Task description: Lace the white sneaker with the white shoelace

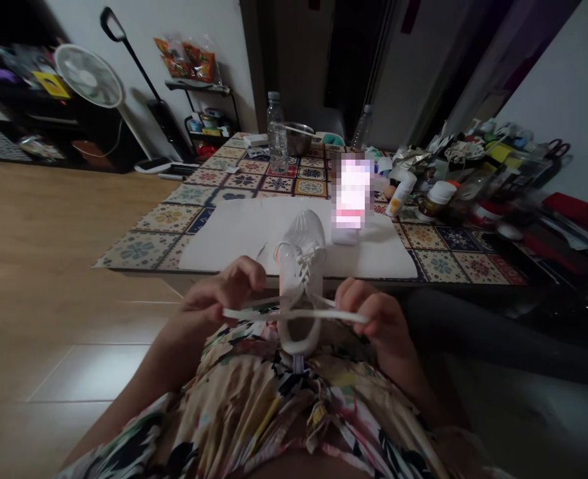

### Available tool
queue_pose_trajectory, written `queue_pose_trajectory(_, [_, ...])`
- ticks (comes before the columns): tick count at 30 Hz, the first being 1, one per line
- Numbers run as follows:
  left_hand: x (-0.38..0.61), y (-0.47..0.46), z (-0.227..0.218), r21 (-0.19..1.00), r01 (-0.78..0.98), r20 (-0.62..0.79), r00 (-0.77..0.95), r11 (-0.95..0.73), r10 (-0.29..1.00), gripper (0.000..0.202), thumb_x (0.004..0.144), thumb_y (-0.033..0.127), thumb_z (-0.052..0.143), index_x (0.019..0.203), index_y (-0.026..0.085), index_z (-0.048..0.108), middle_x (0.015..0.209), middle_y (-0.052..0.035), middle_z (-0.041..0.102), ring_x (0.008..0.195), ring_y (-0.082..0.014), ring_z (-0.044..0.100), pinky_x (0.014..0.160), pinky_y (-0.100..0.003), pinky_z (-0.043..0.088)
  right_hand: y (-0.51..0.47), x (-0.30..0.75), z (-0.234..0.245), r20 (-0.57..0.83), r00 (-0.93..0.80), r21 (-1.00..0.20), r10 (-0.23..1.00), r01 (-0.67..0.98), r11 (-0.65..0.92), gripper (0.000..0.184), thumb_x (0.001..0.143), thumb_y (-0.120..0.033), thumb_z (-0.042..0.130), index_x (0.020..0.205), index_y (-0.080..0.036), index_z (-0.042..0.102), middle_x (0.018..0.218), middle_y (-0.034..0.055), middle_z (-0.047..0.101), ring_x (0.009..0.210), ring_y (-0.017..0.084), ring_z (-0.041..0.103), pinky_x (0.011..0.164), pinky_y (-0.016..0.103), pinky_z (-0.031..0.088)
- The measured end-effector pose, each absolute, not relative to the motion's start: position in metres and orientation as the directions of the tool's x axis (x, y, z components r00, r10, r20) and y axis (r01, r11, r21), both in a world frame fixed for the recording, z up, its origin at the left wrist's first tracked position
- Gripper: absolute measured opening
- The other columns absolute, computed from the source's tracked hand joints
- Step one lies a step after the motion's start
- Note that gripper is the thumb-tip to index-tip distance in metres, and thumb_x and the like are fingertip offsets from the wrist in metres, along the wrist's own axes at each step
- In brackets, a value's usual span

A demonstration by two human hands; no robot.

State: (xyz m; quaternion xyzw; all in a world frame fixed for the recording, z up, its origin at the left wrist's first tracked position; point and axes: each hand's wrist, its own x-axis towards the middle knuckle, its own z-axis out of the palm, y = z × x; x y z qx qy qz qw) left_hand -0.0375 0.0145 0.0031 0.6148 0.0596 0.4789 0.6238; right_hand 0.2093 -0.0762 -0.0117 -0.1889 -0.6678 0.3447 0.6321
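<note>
A white sneaker [301,249] leans with its toe on the table's white sheet [239,229] and its heel on my lap. My left hand [221,296] is closed, pinching one end of the white shoelace [294,314]. My right hand [376,316] is closed on the other end. The lace is stretched flat across the shoe's opening between the two hands. My floral-print clothing [274,406] fills the bottom of the view.
The table has a patterned tile cloth [174,219]. Behind the shoe stand a blurred object [352,193], a plastic water bottle [277,136], a metal bowl [298,136] and a heap of jars and clutter [453,179] at right. A fan [88,74] stands on the wooden floor at left.
</note>
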Motion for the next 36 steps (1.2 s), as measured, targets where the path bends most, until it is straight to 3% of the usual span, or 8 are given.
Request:
queue_pose_trajectory(5, [-0.04, 0.011, 0.011, 0.624, -0.755, 0.677, 0.394, -0.201, 0.621, 0.037, 0.076, 0.031, 0.08, 0.05, 0.018, 0.055, 0.07, 0.0006, 0.053, 0.064, -0.0114, 0.055, 0.064, -0.025, 0.052, -0.078, 0.213, -0.003, 0.583, 0.415, -0.619, 0.698, -0.33, 0.713, 0.018, 0.092, -0.039, 0.063, 0.08, -0.027, 0.069, 0.056, -0.0063, 0.049, 0.044, 0.009, 0.038, 0.045, 0.021, 0.037])
queue_pose_trajectory(9, [-0.034, 0.0, 0.017, 0.823, -0.483, 0.558, 0.587, -0.299, 0.587, 0.02, 0.084, 0.032, 0.073, 0.066, 0.022, 0.073, 0.059, 0.0, 0.059, 0.054, -0.0122, 0.057, 0.055, -0.025, 0.05, -0.076, 0.21, -0.009, 0.525, 0.584, -0.686, 0.62, -0.141, 0.714, 0.012, 0.091, -0.034, 0.065, 0.086, -0.025, 0.069, 0.057, -0.0076, 0.05, 0.038, 0.005, 0.027, 0.037, 0.019, 0.022])
queue_pose_trajectory(11, [-0.025, -0.006, 0.019, 0.923, -0.246, 0.381, 0.69, -0.296, 0.615, 0.006, 0.081, 0.029, 0.076, 0.082, 0.024, 0.079, 0.064, -0.0009, 0.067, 0.056, -0.0129, 0.061, 0.054, -0.024, 0.051, -0.077, 0.206, -0.014, 0.607, 0.512, -0.73, 0.608, 0.058, 0.681, 0.008, 0.092, -0.03, 0.064, 0.088, -0.026, 0.07, 0.061, -0.0051, 0.057, 0.045, 0.007, 0.043, 0.042, 0.02, 0.032])
queue_pose_trajectory(14, [-0.007, -0.01, 0.019, 0.967, -0.084, 0.227, 0.711, -0.241, 0.665, 0.027, 0.076, 0.027, 0.077, 0.103, 0.024, 0.077, 0.068, 0.0005, 0.071, 0.057, -0.0121, 0.063, 0.053, -0.022, 0.051, -0.079, 0.199, -0.017, 0.749, 0.146, -0.639, 0.647, 0.418, 0.645, 0.008, 0.091, -0.022, 0.063, 0.093, -0.026, 0.07, 0.074, -0.0002, 0.069, 0.065, 0.013, 0.062, 0.058, 0.025, 0.048])
queue_pose_trajectory(18, [0.007, -0.01, 0.014, 0.927, -0.036, 0.299, 0.67, -0.372, 0.679, 0.012, 0.078, 0.027, 0.073, 0.083, 0.017, 0.077, 0.074, -0.0039, 0.075, 0.066, -0.0145, 0.068, 0.061, -0.023, 0.054, -0.079, 0.19, -0.015, 0.773, -0.181, -0.429, 0.608, 0.556, 0.712, 0.01, 0.092, -0.018, 0.055, 0.094, -0.021, 0.064, 0.077, 0.0029, 0.071, 0.068, 0.015, 0.066, 0.063, 0.026, 0.051])
queue_pose_trajectory(25, [0.004, -0.009, 0.01, 0.787, -0.079, 0.523, 0.61, -0.611, 0.595, 0.011, 0.082, 0.016, 0.069, 0.073, 0.018, 0.073, 0.078, -0.0044, 0.073, 0.073, -0.0139, 0.067, 0.068, -0.024, 0.053, -0.079, 0.187, -0.013, 0.774, -0.214, -0.384, 0.596, 0.589, 0.711, 0.013, 0.092, -0.019, 0.052, 0.102, -0.021, 0.06, 0.082, 0.0042, 0.071, 0.074, 0.016, 0.066, 0.068, 0.028, 0.052])
queue_pose_trajectory(32, [0.011, -0.016, 0.005, 0.849, -0.044, 0.435, 0.622, -0.526, 0.651, 0.007, 0.081, 0.02, 0.073, 0.076, 0.015, 0.071, 0.07, -0.0029, 0.074, 0.063, -0.0126, 0.066, 0.058, -0.02, 0.05, -0.08, 0.183, -0.011, 0.752, -0.105, -0.479, 0.651, 0.59, 0.649, 0.015, 0.09, -0.019, 0.052, 0.076, -0.023, 0.054, 0.064, -0.0025, 0.06, 0.057, 0.012, 0.057, 0.057, 0.024, 0.044])
queue_pose_trajectory(36, [0.006, -0.014, 0.006, 0.805, -0.087, 0.495, 0.645, -0.587, 0.583, 0.011, 0.084, 0.022, 0.072, 0.074, 0.016, 0.072, 0.071, -0.0036, 0.074, 0.067, -0.0136, 0.068, 0.065, -0.022, 0.053, -0.08, 0.181, -0.011, 0.751, -0.075, -0.516, 0.656, 0.552, 0.655, 0.009, 0.089, -0.018, 0.053, 0.083, -0.023, 0.056, 0.068, -0.0019, 0.062, 0.06, 0.012, 0.058, 0.057, 0.023, 0.045])
